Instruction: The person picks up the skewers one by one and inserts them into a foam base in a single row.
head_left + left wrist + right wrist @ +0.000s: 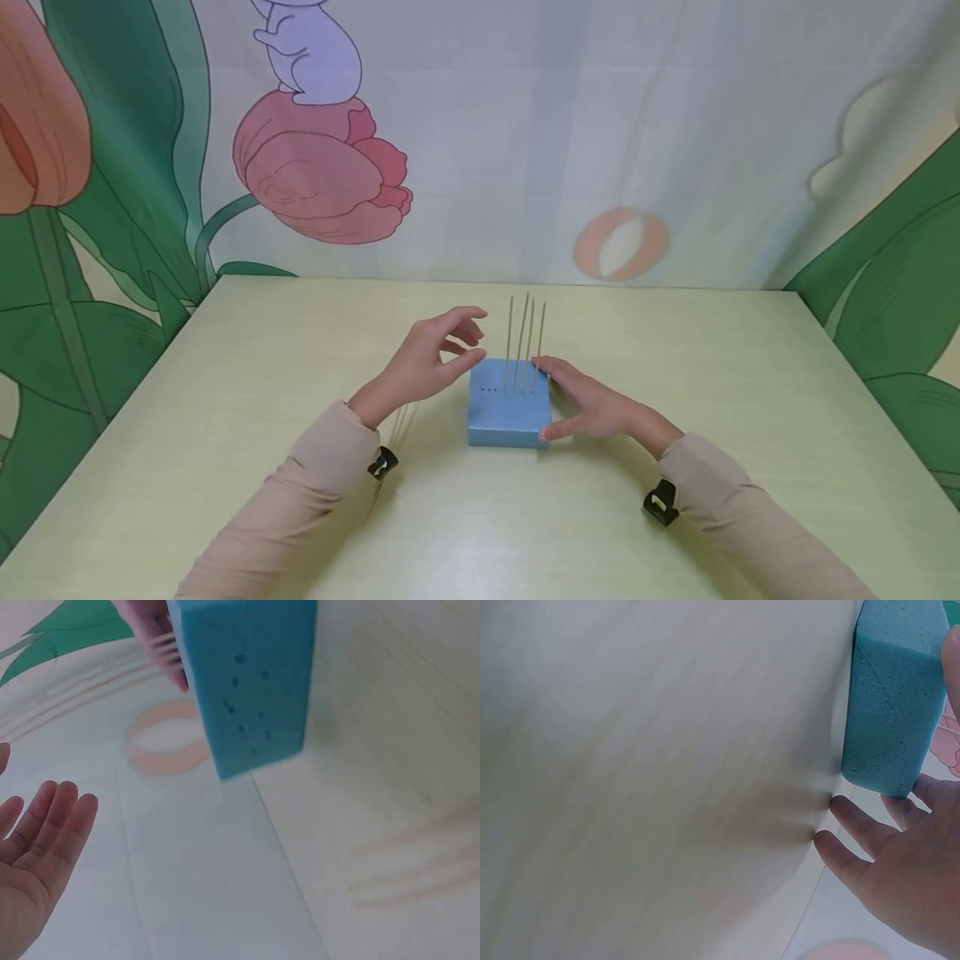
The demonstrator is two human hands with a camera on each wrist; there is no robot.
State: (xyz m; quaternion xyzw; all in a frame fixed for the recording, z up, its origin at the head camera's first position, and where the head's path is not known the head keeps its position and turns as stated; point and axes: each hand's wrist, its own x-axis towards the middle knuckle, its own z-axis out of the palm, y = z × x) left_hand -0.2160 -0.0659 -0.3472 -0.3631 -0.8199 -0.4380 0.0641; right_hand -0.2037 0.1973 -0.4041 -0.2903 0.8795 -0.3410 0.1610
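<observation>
A blue foam block (510, 421) lies on the table, with several thin wooden sticks (509, 333) standing upright in its top. Left of those sticks, a short row of small dark holes shows in the top. My right hand (592, 408) holds the block's right side, thumb at the near corner and fingers at the far one. In the right wrist view, two fingertips of that hand touch the table beside the block (892, 705). My left hand (427, 358) hovers at the block's far left corner, fingers loosely bent; its palm (30, 877) looks bare in the left wrist view.
Several loose sticks (413, 416) lie on the table, partly hidden beneath my left forearm. Behind the pale wooden table (637, 333) hangs a curtain (480, 167) printed with flowers. A black wrist camera (660, 502) sits on the right wrist, another (382, 463) on the left.
</observation>
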